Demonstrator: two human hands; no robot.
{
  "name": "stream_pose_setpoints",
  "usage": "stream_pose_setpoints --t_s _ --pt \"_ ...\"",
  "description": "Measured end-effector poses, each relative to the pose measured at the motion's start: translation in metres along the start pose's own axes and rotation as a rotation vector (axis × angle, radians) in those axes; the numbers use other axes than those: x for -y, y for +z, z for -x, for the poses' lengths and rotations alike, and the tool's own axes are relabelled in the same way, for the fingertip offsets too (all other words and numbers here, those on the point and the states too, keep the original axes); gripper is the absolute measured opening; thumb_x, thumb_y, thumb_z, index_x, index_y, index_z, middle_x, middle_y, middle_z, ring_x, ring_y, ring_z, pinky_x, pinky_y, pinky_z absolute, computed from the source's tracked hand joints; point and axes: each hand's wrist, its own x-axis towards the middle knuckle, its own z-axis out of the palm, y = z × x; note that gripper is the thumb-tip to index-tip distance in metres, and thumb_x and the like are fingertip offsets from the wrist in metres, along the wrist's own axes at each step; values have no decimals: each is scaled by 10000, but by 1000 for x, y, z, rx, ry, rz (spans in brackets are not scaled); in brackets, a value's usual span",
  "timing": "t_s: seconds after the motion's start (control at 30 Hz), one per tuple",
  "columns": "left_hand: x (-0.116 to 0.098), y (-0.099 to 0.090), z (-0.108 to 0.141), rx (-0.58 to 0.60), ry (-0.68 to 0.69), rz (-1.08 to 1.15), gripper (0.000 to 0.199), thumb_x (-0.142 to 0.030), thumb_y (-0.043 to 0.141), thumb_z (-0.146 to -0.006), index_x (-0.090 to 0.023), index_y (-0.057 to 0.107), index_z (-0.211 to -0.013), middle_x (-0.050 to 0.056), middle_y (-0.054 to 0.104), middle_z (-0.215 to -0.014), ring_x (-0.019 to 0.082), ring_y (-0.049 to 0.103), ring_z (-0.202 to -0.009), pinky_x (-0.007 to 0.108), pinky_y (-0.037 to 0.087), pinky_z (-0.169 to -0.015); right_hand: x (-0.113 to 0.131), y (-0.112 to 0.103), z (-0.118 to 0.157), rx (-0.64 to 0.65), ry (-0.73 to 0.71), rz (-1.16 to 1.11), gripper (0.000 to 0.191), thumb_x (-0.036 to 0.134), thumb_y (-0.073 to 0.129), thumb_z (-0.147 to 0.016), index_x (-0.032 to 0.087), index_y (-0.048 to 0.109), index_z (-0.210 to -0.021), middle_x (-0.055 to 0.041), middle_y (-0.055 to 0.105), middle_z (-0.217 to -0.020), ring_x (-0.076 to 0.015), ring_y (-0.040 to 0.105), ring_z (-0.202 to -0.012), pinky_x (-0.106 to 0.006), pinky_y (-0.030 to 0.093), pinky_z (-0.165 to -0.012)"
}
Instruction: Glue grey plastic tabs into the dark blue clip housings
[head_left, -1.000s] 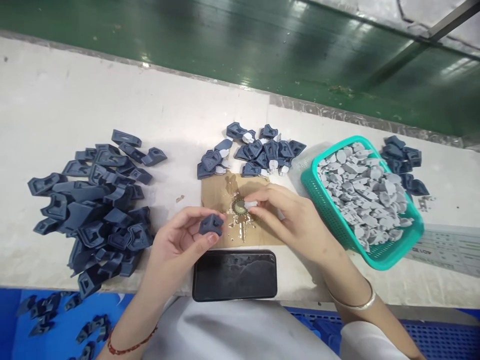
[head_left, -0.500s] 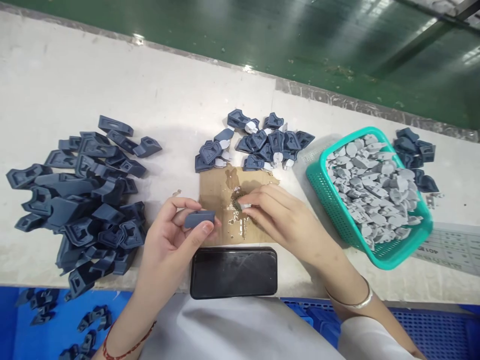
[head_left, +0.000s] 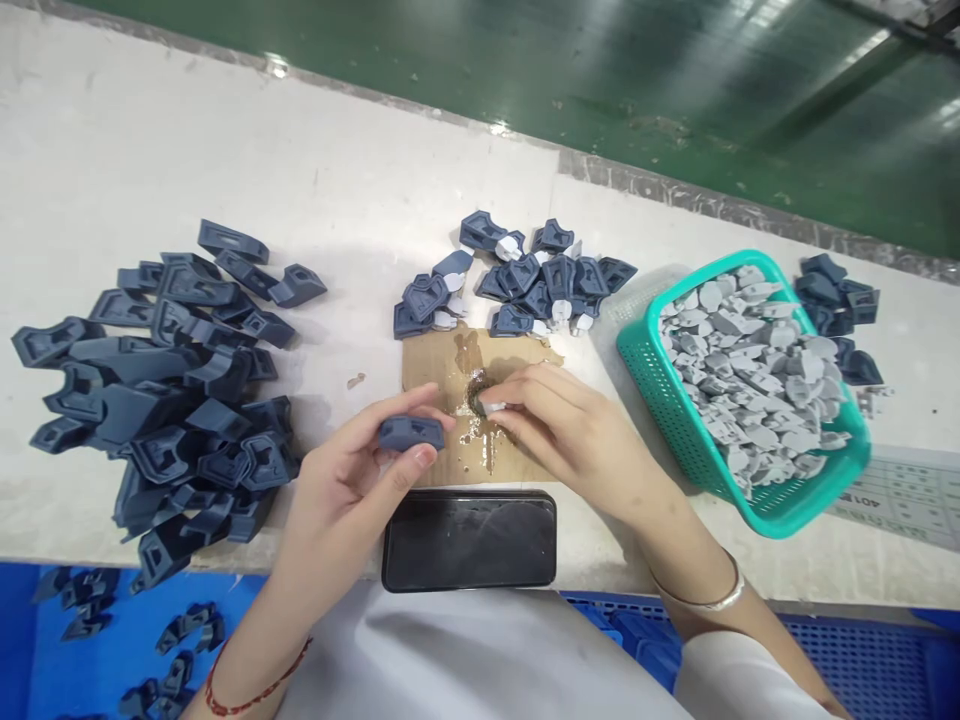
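Observation:
Between the thumb and fingers of my left hand (head_left: 367, 460) is a dark blue plastic part (head_left: 411, 433), its slotted side facing up. My right hand (head_left: 559, 425) pinches a small light grey plastic piece (head_left: 493, 407), mostly covered by the fingertips. That piece is over a dark, wet patch (head_left: 475, 392) on a brown cardboard sheet (head_left: 427, 365); I cannot tell whether they touch. Shiny clear liquid is spread on the cardboard around it. The two hands are apart, with the cardboard between and beneath them.
A black phone (head_left: 470, 541) lies in front of the cardboard. Dark blue parts (head_left: 165, 400) are heaped at left. Behind the cardboard lie blue parts with grey pieces attached (head_left: 536, 285). At right stands a green basket (head_left: 652, 400) of grey pieces, with more blue parts (head_left: 836, 295) beyond.
My left hand has turned the blue part so its slotted side shows, and moved it slightly right. My right hand stays over the wet patch, still pinching the grey piece.

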Motion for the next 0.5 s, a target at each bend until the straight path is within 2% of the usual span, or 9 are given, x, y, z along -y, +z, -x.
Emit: stream_pose_setpoints --t_s 0.07,0.13,0.27,0.37,0.5 --pt "3 2 0 21 11 44 258 -263 686 -1016 -324 715 -1266 -16 835 -1043 133 781 -924 211 642 -813 0 -1 0 -45 52 -102 73 167 636 -1035 184 692 -1079 -77 779 -1007 -199 731 -960 -322 586 -859" --pt "5 3 -1 11 14 81 205 -244 694 -1011 -312 675 -1204 -26 828 -1037 113 769 -868 201 634 -788 1 -3 1 -102 144 -246 59 180 675 -1018 202 713 -1057 -49 788 -1006 -167 729 -910 -286 579 -811" --pt "7 3 -2 42 48 22 96 -197 690 -1006 -272 675 -1064 -18 814 -1063 120 763 -958 218 617 -893 2 -2 2 -181 325 -562 75 203 730 -985 234 756 -1048 -10 802 -1031 -135 744 -908 -244 584 -791" --pt "6 1 -3 93 96 -23 125 -189 647 -1026 -284 696 -1089 -29 769 -1038 115 723 -972 198 591 -879 2 -1 2 -204 366 -735 85 198 752 -966 247 775 -1031 6 794 -991 -121 739 -879 -226 585 -775" --pt "6 -3 -3 168 150 -109 190 -156 627 -1027 -310 684 -1123 -50 687 -1018 91 635 -913 154 523 -823 2 -1 2 -201 366 -810 106 198 769 -955 252 788 -1045 17 765 -918 -100 701 -810 -203 567 -748"
